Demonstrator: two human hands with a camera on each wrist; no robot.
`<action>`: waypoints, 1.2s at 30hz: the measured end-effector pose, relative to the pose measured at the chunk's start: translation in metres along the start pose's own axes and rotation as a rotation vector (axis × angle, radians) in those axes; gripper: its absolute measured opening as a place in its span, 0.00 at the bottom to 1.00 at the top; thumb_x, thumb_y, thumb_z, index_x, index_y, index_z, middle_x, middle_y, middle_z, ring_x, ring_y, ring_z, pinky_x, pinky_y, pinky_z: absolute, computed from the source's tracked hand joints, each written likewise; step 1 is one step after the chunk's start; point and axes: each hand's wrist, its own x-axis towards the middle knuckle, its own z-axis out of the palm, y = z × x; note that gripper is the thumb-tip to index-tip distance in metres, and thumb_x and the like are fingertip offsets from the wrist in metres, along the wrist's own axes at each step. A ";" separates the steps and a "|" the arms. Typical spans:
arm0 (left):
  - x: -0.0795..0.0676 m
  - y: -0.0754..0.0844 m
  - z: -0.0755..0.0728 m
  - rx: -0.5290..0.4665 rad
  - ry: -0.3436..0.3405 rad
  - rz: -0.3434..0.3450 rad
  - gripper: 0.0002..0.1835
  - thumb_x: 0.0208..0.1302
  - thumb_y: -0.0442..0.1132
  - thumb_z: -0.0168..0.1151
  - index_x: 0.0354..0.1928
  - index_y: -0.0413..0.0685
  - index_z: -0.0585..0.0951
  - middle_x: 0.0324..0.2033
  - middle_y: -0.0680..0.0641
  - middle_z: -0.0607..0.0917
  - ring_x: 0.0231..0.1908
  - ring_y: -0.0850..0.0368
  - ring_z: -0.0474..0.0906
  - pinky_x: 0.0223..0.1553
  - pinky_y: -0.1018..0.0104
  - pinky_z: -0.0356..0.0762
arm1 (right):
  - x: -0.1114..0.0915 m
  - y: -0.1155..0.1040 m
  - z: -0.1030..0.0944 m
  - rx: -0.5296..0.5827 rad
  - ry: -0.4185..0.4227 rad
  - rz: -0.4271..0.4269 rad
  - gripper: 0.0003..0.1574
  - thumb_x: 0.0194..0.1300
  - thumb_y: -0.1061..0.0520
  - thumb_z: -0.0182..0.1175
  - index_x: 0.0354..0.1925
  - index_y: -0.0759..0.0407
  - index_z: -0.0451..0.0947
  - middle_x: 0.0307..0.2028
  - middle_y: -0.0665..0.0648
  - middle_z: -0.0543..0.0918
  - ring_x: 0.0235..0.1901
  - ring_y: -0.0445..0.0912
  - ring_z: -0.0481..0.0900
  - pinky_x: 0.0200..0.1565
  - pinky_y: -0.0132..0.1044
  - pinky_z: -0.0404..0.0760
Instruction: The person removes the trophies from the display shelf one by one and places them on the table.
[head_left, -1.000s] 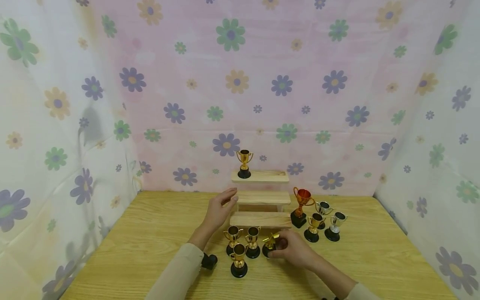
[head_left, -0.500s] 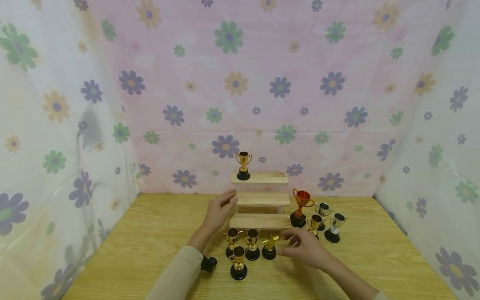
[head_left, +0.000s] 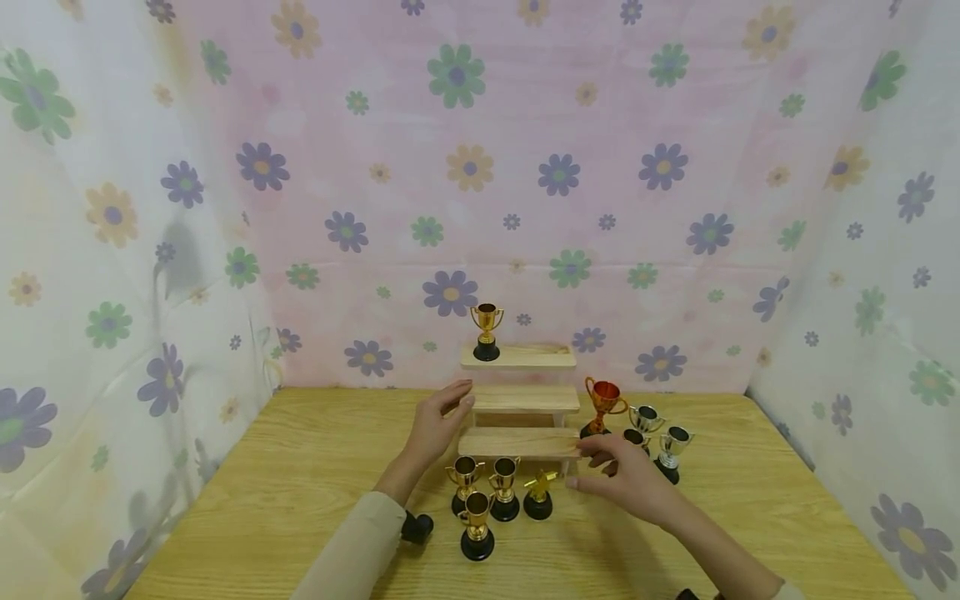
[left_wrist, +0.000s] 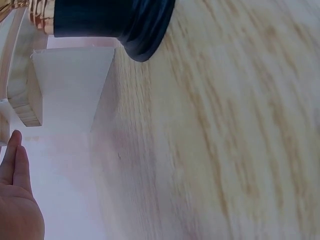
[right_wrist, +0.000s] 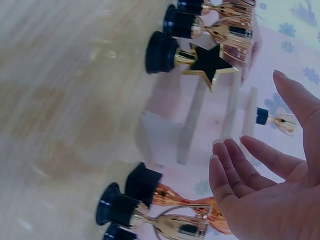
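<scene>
My left hand (head_left: pixel 435 423) stays beside the left end of a wooden three-step stand (head_left: pixel 517 442), fingers fairly straight near the middle step; whether they touch it I cannot tell. My right hand (head_left: pixel 628 482) hovers by the right end of the lowest step, thumb and fingers spread around nothing. In front of the stand stands a gold star trophy (head_left: pixel 538 503), with gold trophy cups (head_left: pixel 505 483) to its left. The right wrist view shows the star (right_wrist: pixel 207 64) apart from the hand. A gold trophy cup (head_left: pixel 487 332) occupies the top step's left side.
Right of the stand are a red-orange trophy cup (head_left: pixel 604 398), silver trophy cups (head_left: pixel 675 448) and a gold cup (head_left: pixel 634 437) partly hidden by the right hand. A black object (head_left: pixel 417 527) lies by the left sleeve. Flowered cloth (head_left: pixel 510 167) encloses the wooden table (head_left: pixel 330 467).
My right hand has let go of the star trophy and moved right and slightly away toward the stand's right end. The star stays upright on the table. My left hand has barely moved.
</scene>
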 end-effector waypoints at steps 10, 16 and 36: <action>-0.001 0.000 -0.001 0.003 -0.014 -0.011 0.18 0.75 0.30 0.59 0.62 0.28 0.78 0.66 0.34 0.77 0.68 0.36 0.71 0.65 0.42 0.73 | 0.012 -0.016 -0.011 -0.039 0.045 -0.030 0.36 0.64 0.45 0.73 0.62 0.65 0.78 0.53 0.61 0.83 0.49 0.54 0.81 0.49 0.45 0.82; 0.004 -0.024 0.003 -0.013 -0.004 0.002 0.19 0.75 0.33 0.60 0.62 0.27 0.78 0.65 0.32 0.77 0.67 0.36 0.73 0.64 0.41 0.74 | 0.023 -0.025 -0.017 -0.102 0.100 -0.093 0.33 0.64 0.45 0.72 0.60 0.63 0.79 0.49 0.57 0.84 0.47 0.54 0.82 0.47 0.47 0.83; 0.007 -0.042 0.005 -0.010 0.017 -0.001 0.19 0.74 0.32 0.60 0.63 0.30 0.79 0.66 0.36 0.77 0.67 0.37 0.72 0.64 0.41 0.74 | 0.072 -0.055 -0.028 -0.075 0.094 -0.093 0.37 0.71 0.45 0.66 0.68 0.65 0.72 0.62 0.65 0.78 0.61 0.61 0.76 0.63 0.59 0.75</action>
